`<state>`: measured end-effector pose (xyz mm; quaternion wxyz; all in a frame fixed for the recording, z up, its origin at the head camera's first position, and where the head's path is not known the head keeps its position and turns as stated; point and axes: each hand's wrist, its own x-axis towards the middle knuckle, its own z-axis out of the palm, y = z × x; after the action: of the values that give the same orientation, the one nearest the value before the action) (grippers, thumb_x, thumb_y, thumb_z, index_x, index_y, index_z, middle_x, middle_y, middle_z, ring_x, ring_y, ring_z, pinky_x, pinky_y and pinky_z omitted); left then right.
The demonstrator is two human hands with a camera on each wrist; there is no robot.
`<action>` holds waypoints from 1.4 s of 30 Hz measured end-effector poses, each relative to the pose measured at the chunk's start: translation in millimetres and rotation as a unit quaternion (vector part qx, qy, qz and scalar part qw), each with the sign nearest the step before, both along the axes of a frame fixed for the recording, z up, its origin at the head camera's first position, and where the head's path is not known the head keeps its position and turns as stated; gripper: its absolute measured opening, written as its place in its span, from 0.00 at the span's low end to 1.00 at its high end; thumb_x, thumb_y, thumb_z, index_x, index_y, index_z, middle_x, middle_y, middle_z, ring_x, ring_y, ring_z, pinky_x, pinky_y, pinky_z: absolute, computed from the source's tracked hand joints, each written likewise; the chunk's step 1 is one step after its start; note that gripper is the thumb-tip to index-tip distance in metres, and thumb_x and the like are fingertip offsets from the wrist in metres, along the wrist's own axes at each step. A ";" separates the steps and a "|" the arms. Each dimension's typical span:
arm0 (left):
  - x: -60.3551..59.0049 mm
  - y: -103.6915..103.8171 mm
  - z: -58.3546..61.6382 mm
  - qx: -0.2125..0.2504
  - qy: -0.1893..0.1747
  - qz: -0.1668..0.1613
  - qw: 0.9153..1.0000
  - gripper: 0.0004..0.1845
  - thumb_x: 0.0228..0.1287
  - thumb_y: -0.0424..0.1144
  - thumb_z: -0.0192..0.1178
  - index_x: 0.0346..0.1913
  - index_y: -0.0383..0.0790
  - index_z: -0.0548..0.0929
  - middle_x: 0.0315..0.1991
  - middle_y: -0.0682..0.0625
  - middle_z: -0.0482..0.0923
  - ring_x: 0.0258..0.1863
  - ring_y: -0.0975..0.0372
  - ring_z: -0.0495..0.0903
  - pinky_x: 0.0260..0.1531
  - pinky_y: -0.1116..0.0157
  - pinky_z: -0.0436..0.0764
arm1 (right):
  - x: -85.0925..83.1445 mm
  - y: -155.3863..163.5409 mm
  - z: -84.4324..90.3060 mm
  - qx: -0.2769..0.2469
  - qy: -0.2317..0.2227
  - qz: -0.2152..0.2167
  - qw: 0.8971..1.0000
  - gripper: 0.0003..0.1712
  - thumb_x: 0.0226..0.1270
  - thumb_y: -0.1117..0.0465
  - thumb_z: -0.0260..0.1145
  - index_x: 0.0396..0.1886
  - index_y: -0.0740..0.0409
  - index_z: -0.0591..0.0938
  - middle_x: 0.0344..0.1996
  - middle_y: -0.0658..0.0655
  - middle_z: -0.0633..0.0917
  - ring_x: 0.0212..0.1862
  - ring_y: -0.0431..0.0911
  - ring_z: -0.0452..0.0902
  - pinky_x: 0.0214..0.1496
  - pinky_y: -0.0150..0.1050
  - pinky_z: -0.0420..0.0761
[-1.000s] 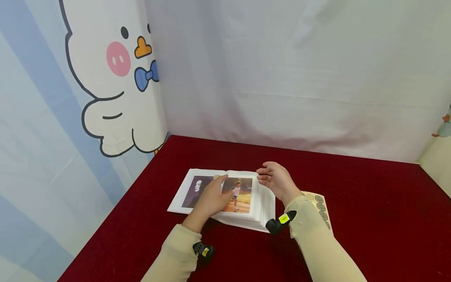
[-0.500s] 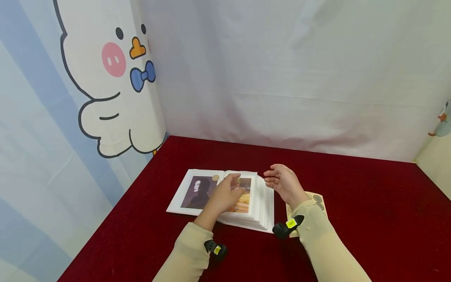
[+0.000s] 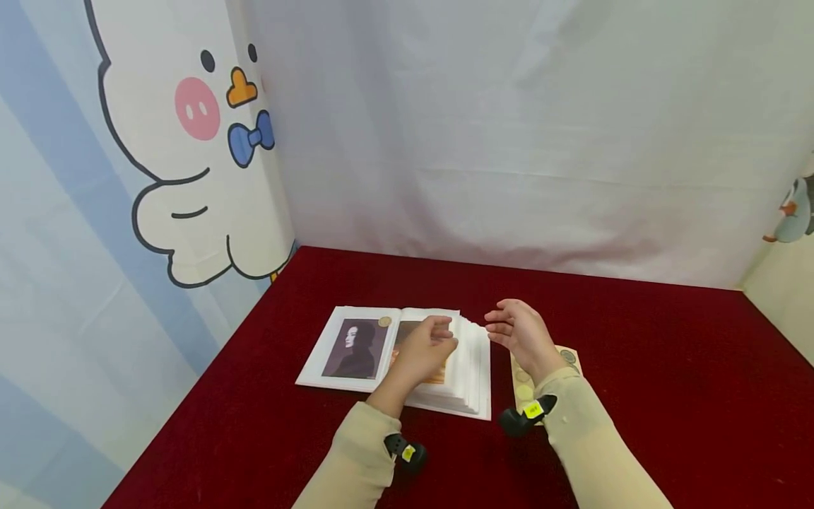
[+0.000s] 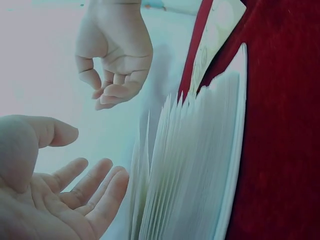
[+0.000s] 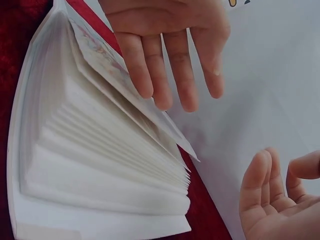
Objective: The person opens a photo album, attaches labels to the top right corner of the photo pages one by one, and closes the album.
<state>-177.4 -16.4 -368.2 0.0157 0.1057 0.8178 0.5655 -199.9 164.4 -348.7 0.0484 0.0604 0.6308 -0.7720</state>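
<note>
Book on table, sheet right.

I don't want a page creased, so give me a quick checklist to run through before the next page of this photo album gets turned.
1. Photo album lies open and flat on the red table: ok.
2. Left hand is on the right-hand page, fingers straight at the fanned page edges: ok.
3. Only one leaf is caught under the fingers: cannot tell.
4. Right hand is free, hovering beside the album's right edge and holding nothing: ok.
5. Sticker sheet lies clear of the album, partly under the right forearm: ok.
</note>
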 end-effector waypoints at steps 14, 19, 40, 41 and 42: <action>1.0 13.8 6.1 0.044 -0.028 -0.005 0.999 0.21 0.60 0.35 0.56 0.57 0.36 0.74 0.44 0.45 0.79 0.36 0.55 0.80 0.30 0.66 0.77 | 10.2 24.1 5.2 0.012 0.002 -0.010 1.000 0.08 0.71 0.66 0.40 0.46 0.59 0.65 0.31 0.53 0.77 0.30 0.42 0.74 0.37 0.32 0.78; 0.7 18.2 3.9 0.058 -0.031 0.003 0.998 0.20 0.59 0.34 0.56 0.56 0.35 0.75 0.43 0.44 0.79 0.35 0.52 0.82 0.30 0.67 0.78 | 8.2 26.6 4.1 0.007 -0.003 -0.011 1.000 0.07 0.72 0.65 0.41 0.45 0.59 0.65 0.31 0.53 0.77 0.30 0.42 0.74 0.37 0.32 0.78; 12.9 42.0 1.3 0.115 -0.073 -0.040 0.990 0.21 0.62 0.34 0.54 0.59 0.33 0.72 0.45 0.44 0.76 0.41 0.50 0.80 0.34 0.67 0.81 | 25.3 56.2 -2.7 -0.015 -0.018 -0.038 0.999 0.09 0.70 0.68 0.39 0.46 0.57 0.64 0.31 0.52 0.76 0.31 0.41 0.74 0.40 0.33 0.78; 13.7 43.2 1.0 0.112 -0.074 -0.041 0.990 0.22 0.61 0.34 0.55 0.59 0.34 0.72 0.45 0.44 0.76 0.40 0.51 0.80 0.34 0.67 0.81 | 26.5 57.7 -2.8 -0.016 -0.019 -0.039 0.999 0.09 0.70 0.67 0.39 0.46 0.57 0.64 0.32 0.52 0.76 0.31 0.42 0.74 0.41 0.34 0.78; 14.3 44.4 0.6 0.110 -0.075 -0.042 0.990 0.22 0.61 0.34 0.55 0.59 0.34 0.72 0.45 0.44 0.76 0.40 0.51 0.80 0.34 0.67 0.81 | 27.5 59.4 -3.1 -0.018 -0.020 -0.040 0.999 0.09 0.70 0.68 0.39 0.46 0.57 0.64 0.32 0.53 0.76 0.31 0.42 0.74 0.42 0.34 0.78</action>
<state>-163.1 28.0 -367.6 0.0890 0.0979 0.7420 0.6572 -172.4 223.8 -351.8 0.0312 0.1004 0.6127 -0.7833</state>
